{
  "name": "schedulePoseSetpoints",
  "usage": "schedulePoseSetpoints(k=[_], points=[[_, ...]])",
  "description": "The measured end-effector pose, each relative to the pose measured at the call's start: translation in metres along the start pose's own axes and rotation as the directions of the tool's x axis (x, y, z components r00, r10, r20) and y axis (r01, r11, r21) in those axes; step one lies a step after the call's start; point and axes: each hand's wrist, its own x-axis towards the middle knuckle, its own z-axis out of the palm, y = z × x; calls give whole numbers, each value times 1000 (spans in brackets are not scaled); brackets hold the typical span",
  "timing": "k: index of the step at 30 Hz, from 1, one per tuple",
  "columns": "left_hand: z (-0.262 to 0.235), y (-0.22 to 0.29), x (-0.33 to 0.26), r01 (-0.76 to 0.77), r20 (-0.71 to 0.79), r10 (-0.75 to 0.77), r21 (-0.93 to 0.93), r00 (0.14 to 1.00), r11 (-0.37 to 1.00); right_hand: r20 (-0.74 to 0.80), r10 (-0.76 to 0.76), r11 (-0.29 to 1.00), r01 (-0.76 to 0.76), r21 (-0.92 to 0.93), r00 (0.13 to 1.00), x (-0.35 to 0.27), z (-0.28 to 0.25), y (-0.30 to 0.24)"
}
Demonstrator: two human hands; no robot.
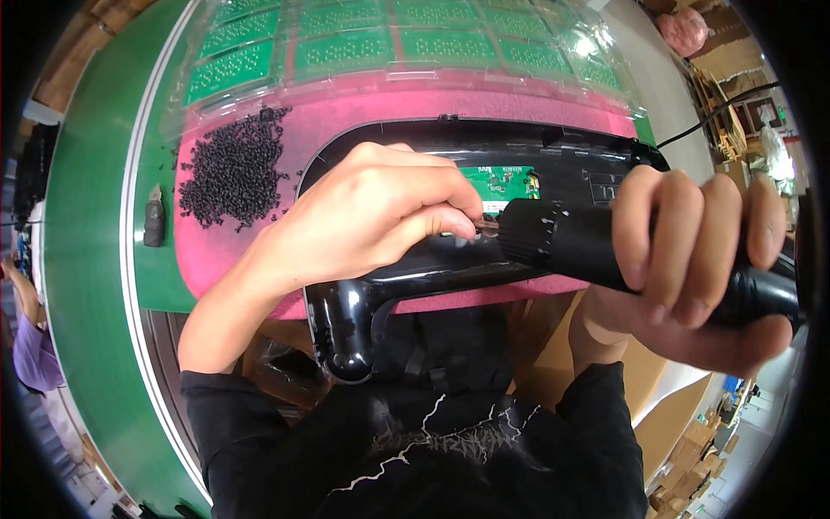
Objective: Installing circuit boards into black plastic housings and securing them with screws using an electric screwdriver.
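My right hand [692,251] is wrapped round a black electric screwdriver [579,242], which points left. Thumb and forefinger of my left hand [372,208] are pinched together at the screwdriver's bit [489,227]. Whatever small piece lies between those fingertips is hidden. Beneath both hands is a black plastic housing [415,281], open side up, with a rounded arm toward me at its left. A green circuit board [501,182] sits inside it, partly covered by my left hand. The housing rests on a pink mat [207,268].
Left of the housing lies a heap of small black screws [229,169]. A small dark cylindrical object [155,218] lies on the green table [95,259]. Clear trays of green circuit boards [346,43] span the back. A black cable [718,108] runs at right. Another person's purple sleeve [35,346] shows far left.
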Motion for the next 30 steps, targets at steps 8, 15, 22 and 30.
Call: schedulePoseSetpoints(k=[8,15,22,30], points=[[1,0,-2,104,-112,-71,325,991,940,-121,382,906,-397,-147,916,-3,1,6],[-1,8,-3,247,-96,-228,373,969,895,-192,391,864,-430,-261,900,-8,14,15],[6,-6,-7,129,-184,-69,333,980,934,1,447,866,-433,-251,894,0,10,30],[0,1,-18,248,-27,-259,396,966,884,-2,425,886,-416,-203,905,-2,11,32]])
